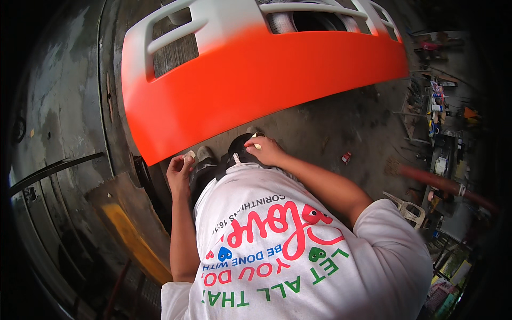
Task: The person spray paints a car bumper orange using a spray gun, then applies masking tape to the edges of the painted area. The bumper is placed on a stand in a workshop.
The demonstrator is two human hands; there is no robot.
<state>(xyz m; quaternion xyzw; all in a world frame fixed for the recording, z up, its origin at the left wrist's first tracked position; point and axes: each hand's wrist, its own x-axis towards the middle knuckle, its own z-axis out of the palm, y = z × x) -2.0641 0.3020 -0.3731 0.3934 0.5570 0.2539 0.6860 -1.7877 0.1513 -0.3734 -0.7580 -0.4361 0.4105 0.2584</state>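
My left hand [180, 169] is closed, fingertips pinching a small off-white piece [189, 154], crumpled in look, close to the bumper's lower left corner. Between the bent fingers of my right hand [266, 152] sits a small pale yellow piece [256, 144], held in front of my waist; its kind is too small to make out. Ahead of both hands stretches a large vehicle bumper [256, 80], bright orange below and fading to white along its upper bars. Neither hand is seen touching it.
A tyre [320, 22] shows behind the bumper's opening. On the right are a cluttered workbench [434, 114], a broom [426, 178] and a pale plastic chair [408, 209]. A small red-and-white item [346, 157] lies on the concrete floor. A yellow-marked board [130, 234] is at left.
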